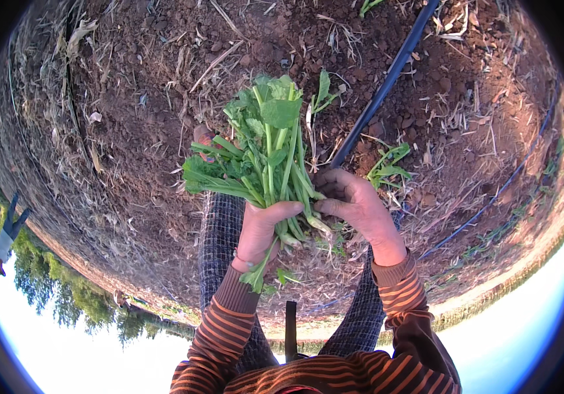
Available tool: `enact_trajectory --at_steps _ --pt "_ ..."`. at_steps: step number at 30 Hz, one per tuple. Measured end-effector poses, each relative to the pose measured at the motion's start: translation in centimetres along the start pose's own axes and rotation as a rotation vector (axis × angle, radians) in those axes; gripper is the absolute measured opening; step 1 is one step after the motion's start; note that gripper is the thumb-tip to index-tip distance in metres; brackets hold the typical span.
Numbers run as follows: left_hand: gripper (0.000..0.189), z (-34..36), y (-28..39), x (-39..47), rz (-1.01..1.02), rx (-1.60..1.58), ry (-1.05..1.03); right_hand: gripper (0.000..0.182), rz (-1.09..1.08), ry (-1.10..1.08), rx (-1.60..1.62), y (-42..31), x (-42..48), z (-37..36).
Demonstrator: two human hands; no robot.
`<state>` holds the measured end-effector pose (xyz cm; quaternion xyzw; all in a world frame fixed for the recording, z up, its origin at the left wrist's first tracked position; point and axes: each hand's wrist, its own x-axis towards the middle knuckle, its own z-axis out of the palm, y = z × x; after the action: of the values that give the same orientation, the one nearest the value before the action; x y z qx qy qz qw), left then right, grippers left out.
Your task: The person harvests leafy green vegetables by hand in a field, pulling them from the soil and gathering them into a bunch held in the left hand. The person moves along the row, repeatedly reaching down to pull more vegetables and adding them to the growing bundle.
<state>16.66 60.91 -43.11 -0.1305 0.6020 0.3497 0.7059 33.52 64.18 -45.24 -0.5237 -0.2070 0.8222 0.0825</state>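
Note:
My left hand (258, 231) grips a bunch of leafy greens (274, 162), its thumb lying across the stems. Broad toothed leaves fan upward and to the left, while pale root ends (319, 224) stick out below towards the right. One loose leaf (256, 277) droops over my left wrist. At the right side of the bunch, my right hand (360, 204) has thumb and fingertips around the pale base of one stem. Part of that grip is hidden by the curled fingers.
Reddish soil (149, 118) strewn with dry straw surrounds me. A black drip pipe (385, 81) runs diagonally just beyond my right hand. Small green plants (389, 167) grow beside it. A thin blue line (489, 204) crosses at right. Another person (7, 234) stands far left.

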Motion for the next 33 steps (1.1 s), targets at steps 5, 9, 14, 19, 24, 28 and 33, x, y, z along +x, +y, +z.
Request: enact_trajectory --at_steps 5,9,14,19,24,28,33 --pt "0.041 1.2 -1.4 -0.4 0.008 0.147 0.084 0.024 -0.11 0.169 -0.189 2.1 -1.6 0.0" --pt "0.033 1.9 -3.2 0.0 0.054 0.271 0.093 0.022 -0.453 0.471 -0.778 3.5 -3.0 0.0" --pt "0.033 2.3 -5.3 0.0 0.088 0.369 0.103 0.027 -0.557 0.497 -0.894 4.4 -3.4 0.1" --pt "0.035 0.4 -4.7 0.9 0.127 0.143 0.231 0.019 -0.291 0.703 -0.596 6.7 -4.4 -6.1" --pt "0.016 -2.1 -4.7 1.3 0.178 -0.022 0.348 0.031 -0.322 0.924 0.209 10.1 -5.5 -18.4" --pt "0.019 -2.4 -5.7 1.9 0.244 -0.058 0.381 0.036 -0.462 0.815 0.561 8.2 -3.1 -24.1" --pt "0.021 -1.9 -5.9 2.1 0.207 -0.07 0.403 0.032 -0.477 0.656 0.646 8.8 2.6 -29.2"
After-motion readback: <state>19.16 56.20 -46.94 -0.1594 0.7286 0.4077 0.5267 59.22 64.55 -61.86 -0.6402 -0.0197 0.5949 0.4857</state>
